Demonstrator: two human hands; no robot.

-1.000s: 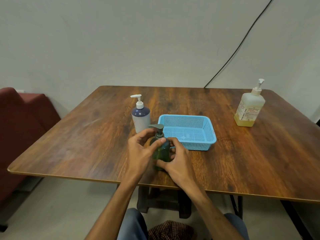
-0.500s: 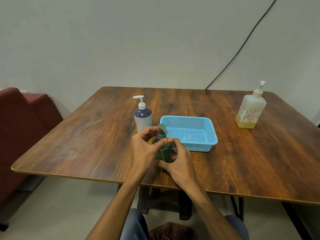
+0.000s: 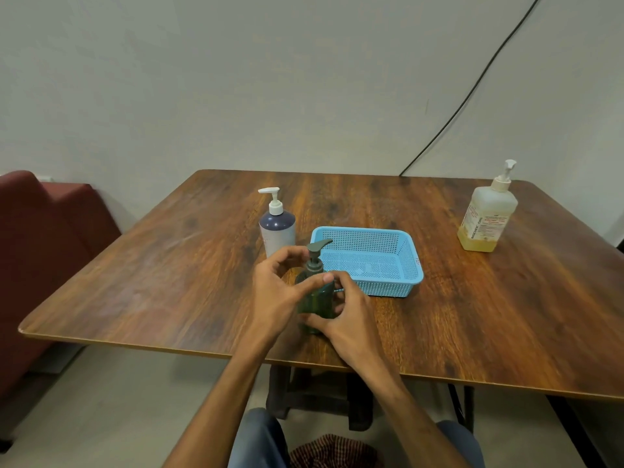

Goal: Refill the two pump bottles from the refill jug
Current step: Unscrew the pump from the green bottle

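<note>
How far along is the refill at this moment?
Nothing is refilled yet. Both hands grip the green pump bottle, its pump still on. The purple bottle and the yellowish jug stand untouched and capped. All pouring remains.

Probably a plain room in a home or small office, not a kitchen or lab. Bare grey-white wall with a loose black cable running down it. Wood-grain table on dark legs, pale floor below. Dark red sofa at the left against the wall. No fittings that settle it further.
</note>
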